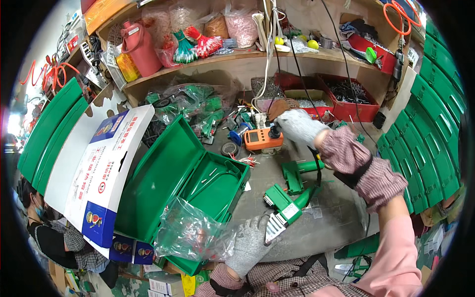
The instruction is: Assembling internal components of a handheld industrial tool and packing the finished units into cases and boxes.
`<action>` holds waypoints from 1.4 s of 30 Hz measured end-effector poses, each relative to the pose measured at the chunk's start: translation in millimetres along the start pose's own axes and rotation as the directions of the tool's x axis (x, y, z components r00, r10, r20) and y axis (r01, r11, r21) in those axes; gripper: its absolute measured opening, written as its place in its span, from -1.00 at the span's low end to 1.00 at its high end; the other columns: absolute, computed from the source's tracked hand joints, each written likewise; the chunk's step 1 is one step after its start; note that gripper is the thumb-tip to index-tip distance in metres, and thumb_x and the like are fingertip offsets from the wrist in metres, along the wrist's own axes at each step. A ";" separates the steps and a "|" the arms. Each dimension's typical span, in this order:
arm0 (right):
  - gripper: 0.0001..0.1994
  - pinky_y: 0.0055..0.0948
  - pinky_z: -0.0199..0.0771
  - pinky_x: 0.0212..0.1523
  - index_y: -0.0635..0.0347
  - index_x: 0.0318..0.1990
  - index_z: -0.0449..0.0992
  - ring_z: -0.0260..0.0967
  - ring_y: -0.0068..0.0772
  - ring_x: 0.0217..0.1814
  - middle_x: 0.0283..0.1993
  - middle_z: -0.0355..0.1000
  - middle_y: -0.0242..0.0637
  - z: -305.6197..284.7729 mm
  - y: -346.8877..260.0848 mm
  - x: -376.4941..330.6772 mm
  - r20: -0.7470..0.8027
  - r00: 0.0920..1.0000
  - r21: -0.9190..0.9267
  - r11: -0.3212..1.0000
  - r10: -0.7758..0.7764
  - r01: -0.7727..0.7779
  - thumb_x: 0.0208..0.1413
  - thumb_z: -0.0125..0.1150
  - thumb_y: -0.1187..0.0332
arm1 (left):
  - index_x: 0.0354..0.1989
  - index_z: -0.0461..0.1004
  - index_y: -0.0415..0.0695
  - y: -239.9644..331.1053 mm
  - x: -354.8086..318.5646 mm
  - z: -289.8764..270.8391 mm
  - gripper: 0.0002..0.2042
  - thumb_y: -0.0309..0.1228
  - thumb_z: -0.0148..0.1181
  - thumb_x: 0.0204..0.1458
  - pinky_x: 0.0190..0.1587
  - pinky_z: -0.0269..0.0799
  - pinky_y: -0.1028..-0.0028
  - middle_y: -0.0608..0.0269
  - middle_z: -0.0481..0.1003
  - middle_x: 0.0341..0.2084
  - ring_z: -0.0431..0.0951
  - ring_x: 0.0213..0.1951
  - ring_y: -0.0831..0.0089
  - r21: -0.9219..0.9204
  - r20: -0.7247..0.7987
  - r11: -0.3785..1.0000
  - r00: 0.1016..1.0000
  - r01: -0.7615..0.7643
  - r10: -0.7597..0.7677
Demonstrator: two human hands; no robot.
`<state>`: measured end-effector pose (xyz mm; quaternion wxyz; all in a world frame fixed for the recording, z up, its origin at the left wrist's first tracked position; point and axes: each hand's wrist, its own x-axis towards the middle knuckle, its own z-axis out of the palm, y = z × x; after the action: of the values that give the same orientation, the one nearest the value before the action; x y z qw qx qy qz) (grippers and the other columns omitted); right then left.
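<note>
My left hand (249, 246), in a grey knit glove, rests low on the worktable, its fingers closed about the pale, slotted metal end of a green hand tool, which looks like a plastic-pipe welder (283, 204). A dark cord leads from the tool's handle up toward my right wrist. My right hand (295, 123), in a light glove with brown fingertips, reaches to the back of the table above an orange meter (263, 139). Its fingers are bent together; what they hold is hidden. Beside the tool stands a green bracket (293, 178).
An open green case (233, 170) with a clear plastic bag (193, 232) at its front lies left, next to a white-and-blue carton (101, 168). Red bins (361, 113) of screws stand behind. Green cases (420, 143) are stacked right. Cables hang from the shelf (217, 60).
</note>
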<state>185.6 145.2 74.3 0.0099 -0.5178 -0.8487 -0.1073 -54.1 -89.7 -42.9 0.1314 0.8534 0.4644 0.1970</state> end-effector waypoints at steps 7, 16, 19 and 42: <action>-0.73 -0.12 0.60 -0.09 0.18 -0.10 0.67 0.60 0.01 -0.07 -0.10 0.61 -0.01 5.7 -10.6 57.5 0.251 0.967 -0.102 0.994 0.050 -0.025 0.08 0.16 0.35 | 0.21 0.34 -0.21 -10.8 -0.7 -7.1 -0.29 0.05 0.32 0.01 0.07 0.38 0.12 -0.08 0.44 0.00 0.48 0.01 -0.01 -0.075 0.052 0.994 0.996 0.075 -0.072; -0.71 -0.12 0.58 -0.02 0.19 -0.07 0.66 0.58 0.03 -0.01 -0.01 0.59 -0.02 -9.4 -22.3 70.7 0.333 0.940 -0.097 0.994 0.081 -0.051 0.11 0.12 0.36 | 0.24 0.32 -0.23 -13.9 5.1 -7.5 -0.24 0.04 0.37 -0.03 0.09 0.36 0.11 -0.09 0.44 0.02 0.47 0.03 -0.03 -0.105 0.075 0.992 0.995 0.075 -0.068; -0.74 -0.15 0.58 -0.01 0.20 -0.10 0.66 0.57 0.02 -0.01 -0.02 0.59 -0.03 -5.7 -20.5 65.2 0.313 0.950 -0.119 0.993 0.024 0.014 0.08 0.15 0.43 | 0.23 0.33 -0.24 -16.3 3.2 -6.9 -0.24 0.04 0.38 -0.04 0.10 0.37 0.11 -0.08 0.44 0.02 0.47 0.04 -0.01 -0.089 0.061 0.994 0.996 0.069 -0.064; -0.59 -0.07 0.45 0.07 0.23 0.03 0.55 0.48 0.04 0.07 0.01 0.52 -0.04 11.4 -10.1 49.7 0.243 0.969 -0.058 0.996 -0.049 0.065 0.03 0.28 0.24 | 0.21 0.30 -0.29 -7.4 15.8 -6.7 -0.20 0.03 0.41 -0.09 0.20 0.28 0.07 -0.09 0.39 0.06 0.40 0.14 -0.03 0.059 0.005 0.998 1.000 0.003 -0.004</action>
<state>154.8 186.5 67.8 -0.1134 -0.5022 -0.8543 -0.0716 -55.0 -72.1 -36.5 0.1077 0.8565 0.4713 0.1809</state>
